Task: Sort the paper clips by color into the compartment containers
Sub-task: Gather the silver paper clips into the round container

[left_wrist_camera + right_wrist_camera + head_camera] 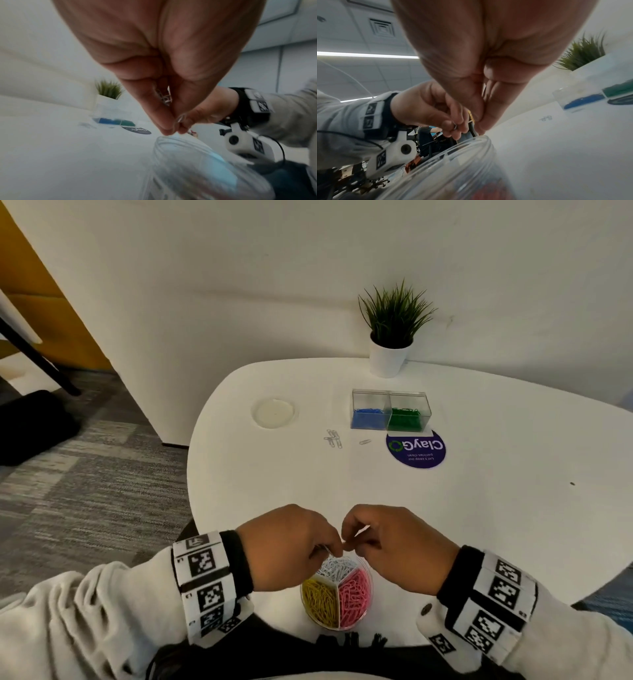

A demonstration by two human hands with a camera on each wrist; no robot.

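Both hands, the left hand [289, 546] and the right hand [397, 546], meet fingertip to fingertip, pinching white paper clips [163, 96] just above the round container [337, 594] near the table [479, 508] edge.

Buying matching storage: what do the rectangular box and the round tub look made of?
Rectangular box: clear hard plastic, glossy; the blue and green clips show through its walls. Round tub: also clear, probably plastic, with white dividers.

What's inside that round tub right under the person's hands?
The round tub has three sections: yellow clips, pink clips and white clips. The left hand and right hand cover part of the white section.
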